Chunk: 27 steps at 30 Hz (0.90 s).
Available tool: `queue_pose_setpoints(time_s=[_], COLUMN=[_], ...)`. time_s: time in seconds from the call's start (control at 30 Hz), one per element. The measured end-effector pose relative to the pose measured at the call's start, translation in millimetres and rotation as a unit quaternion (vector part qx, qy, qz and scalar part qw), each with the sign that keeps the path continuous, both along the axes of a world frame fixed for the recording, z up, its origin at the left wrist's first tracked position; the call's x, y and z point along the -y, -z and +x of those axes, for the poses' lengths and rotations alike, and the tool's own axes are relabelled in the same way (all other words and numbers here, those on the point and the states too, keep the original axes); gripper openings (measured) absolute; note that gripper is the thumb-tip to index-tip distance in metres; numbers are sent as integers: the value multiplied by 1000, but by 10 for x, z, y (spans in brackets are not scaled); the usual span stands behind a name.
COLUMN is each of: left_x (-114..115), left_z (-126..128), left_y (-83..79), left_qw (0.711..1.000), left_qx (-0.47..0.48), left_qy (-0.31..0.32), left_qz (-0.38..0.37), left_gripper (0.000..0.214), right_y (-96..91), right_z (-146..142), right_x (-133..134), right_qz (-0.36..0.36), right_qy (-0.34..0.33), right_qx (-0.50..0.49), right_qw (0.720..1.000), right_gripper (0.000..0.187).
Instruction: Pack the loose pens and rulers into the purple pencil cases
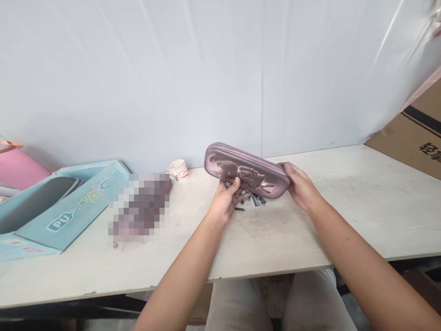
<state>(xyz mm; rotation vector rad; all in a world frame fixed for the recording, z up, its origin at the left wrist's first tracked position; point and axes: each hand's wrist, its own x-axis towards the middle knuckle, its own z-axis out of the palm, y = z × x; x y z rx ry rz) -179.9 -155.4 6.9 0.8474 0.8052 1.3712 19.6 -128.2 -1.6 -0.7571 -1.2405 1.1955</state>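
Observation:
A shiny purple-pink pencil case with a raised cartoon figure on its lid is held tilted above the table. My left hand supports its lower edge, with the thumb on the lid and the fingers underneath. At the right end, my right hand grips the rounded corner; some of its fingers are hidden behind the case. The case looks closed. Beneath it, several small dark pieces lie on the tabletop, partly covered by the case and my left hand.
A light-blue box with a dark case inside stands at the left. Beside it lies a pixelated purple object. A white paper cup is by the wall. A brown carton stands at the right end.

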Motion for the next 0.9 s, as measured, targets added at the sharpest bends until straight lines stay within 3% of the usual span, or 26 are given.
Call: queue_pose_setpoints(time_s=[0.2, 0.37, 0.57, 0.7, 0.8, 0.9], left_x=[14, -45, -282, -538, -735, -912], left_z=[369, 713, 1221, 1667, 2019, 2307], left_y=[-72, -134, -264, -246, -113, 14], left_qw=[999, 996, 997, 996, 988, 944], left_qx=[-27, -93, -49, -24, -104, -301], left_qy=[-19, -10, 52, 68, 98, 116], left_qz=[-13, 4, -24, -58, -55, 69], left_gripper=[52, 58, 38, 34, 31, 32], right_y=[-70, -110, 18, 201, 306, 359], right_z=[20, 338, 1212, 1918, 2395, 2739], right_x=[179, 173, -130, -244, -243, -235], right_qz=[97, 103, 34, -74, -116, -120], right_qy=[18, 62, 287, 355, 394, 419], right_qx=[188, 231, 269, 251, 239, 292], right_qw=[977, 965, 919, 898, 880, 851], right_gripper=[34, 34, 38, 38, 38, 39])
